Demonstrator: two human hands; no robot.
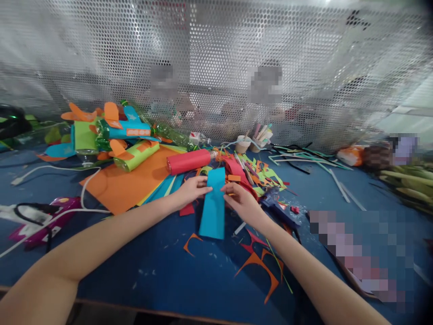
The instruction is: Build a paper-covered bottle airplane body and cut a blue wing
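Note:
A strip of blue paper (214, 212) is held up over the table in front of me, wider at its lower end. My left hand (192, 193) pinches its left edge, the thumb lying on the near face and the fingers partly behind. At the opposite edge, my right hand (244, 203) grips the paper between thumb and fingertips. Just beyond lies a bottle wrapped in red paper (188, 161). Orange paper offcuts (260, 271) lie on the table nearer to me, and a dark blue glue gun (279, 207) rests right of my right hand.
Paper-covered bottles with orange and blue fins (128, 131) stand at the back left, beside orange sheets (118, 185). Cups of pens (260, 140) stand by the perforated metal screen (216, 67). A white cable (91, 180) crosses the left side of the blue table (152, 275).

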